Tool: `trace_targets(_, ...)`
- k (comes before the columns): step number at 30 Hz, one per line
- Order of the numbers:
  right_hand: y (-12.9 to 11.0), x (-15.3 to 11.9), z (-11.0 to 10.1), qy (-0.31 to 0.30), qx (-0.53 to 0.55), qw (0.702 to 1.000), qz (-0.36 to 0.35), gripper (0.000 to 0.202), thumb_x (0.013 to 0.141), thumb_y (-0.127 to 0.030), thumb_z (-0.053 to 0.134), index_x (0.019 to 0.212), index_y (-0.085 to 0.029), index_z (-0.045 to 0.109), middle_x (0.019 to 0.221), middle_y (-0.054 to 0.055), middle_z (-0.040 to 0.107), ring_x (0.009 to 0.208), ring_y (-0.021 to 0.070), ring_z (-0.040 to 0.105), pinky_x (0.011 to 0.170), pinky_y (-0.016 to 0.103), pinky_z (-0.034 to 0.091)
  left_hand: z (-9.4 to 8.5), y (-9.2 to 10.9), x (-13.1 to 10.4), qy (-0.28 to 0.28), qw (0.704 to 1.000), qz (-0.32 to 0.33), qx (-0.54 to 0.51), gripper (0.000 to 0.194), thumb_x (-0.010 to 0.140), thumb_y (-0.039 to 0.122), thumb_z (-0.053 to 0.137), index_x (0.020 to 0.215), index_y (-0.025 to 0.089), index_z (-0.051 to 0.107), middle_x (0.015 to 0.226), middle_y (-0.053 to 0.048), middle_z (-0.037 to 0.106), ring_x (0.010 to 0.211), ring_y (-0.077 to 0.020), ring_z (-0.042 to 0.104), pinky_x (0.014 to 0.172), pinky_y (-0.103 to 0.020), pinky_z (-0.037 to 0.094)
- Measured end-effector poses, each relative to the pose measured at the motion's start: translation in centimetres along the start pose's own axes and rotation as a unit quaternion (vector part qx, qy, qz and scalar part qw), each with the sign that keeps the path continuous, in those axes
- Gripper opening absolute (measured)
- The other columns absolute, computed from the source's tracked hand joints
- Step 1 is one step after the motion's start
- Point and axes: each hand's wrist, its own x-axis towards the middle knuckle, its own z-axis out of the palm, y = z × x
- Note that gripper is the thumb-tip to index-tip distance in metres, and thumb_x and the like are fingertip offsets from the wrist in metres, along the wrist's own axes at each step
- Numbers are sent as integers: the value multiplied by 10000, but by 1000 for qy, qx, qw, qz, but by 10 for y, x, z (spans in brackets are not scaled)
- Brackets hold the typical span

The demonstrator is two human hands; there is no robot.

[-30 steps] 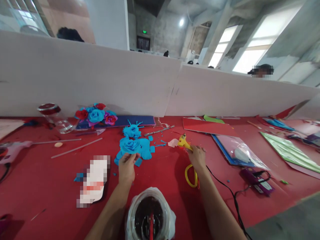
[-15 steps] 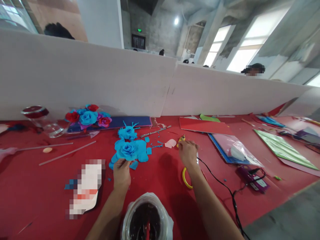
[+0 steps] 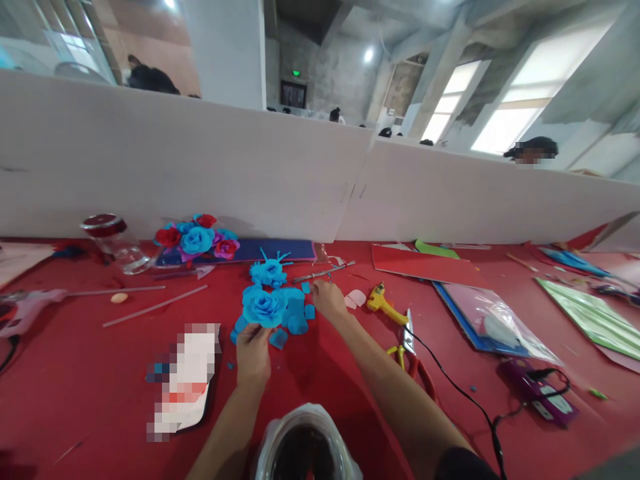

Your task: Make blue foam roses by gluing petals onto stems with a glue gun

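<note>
My left hand (image 3: 253,353) is closed around the underside of a blue craft flower (image 3: 264,307) with layered petals. Cut blue petals (image 3: 297,310) lie on the table just beyond and to the right of it. Over the right side of these pieces, my right hand (image 3: 327,300) has its fingers curled together; whatever they may hold is hidden. Close to its fingertips is a small blue square (image 3: 309,311). A second blue flower (image 3: 269,272) with thin strips sits behind the held one. A yellow glue gun (image 3: 387,307) lies right of my right hand.
Scissors (image 3: 409,333) lie partly under my right forearm. A jar (image 3: 307,447) stands at the front edge. Finished flowers (image 3: 197,239), a tipped-looking clear cup (image 3: 117,243) and a pink glue gun (image 3: 33,310) are leftward. A black cable (image 3: 450,380) crosses the right side.
My right hand has left the yellow glue gun and moved left to the blue pieces. The glue gun now lies uncovered. My left hand still holds the blue flower. The view has shifted slightly.
</note>
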Motion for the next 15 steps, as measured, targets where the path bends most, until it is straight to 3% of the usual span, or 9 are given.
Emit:
trace_targets(4,3,12,10,-15,82,995,-56,286,759,-23,553,934,-200,693,838,19,736,796,147,676,704,214,476,2,2,-3,-22,1000,7,3,209,502,281,830,566,155,676,543,14,610,534,-102,501,536,-239,430)
trace_targets(10,-10,12,23,2,156,985,-74,165,815,-151,557,711,-187,680,591,-1,651,598,146,610,613,236,437,1,-1,-3,-11,1000,9,-3,177,553,283,805,573,161,678,521,24,581,514,-93,473,509,-226,409)
trace_targets(13,-13,9,24,22,167,984,-67,241,849,-241,519,658,-185,653,597,30,640,623,166,603,636,261,428,1,-2,-2,-16,1000,13,-13,174,571,273,797,571,157,667,531,25,580,519,-87,468,518,-223,409)
trace_targets(15,-12,4,23,33,182,981,-67,202,835,-241,502,728,-180,662,689,49,672,688,174,617,669,264,439,2,-2,-2,-24,999,20,-20,160,575,263,796,598,155,679,546,23,588,532,-88,471,525,-222,408)
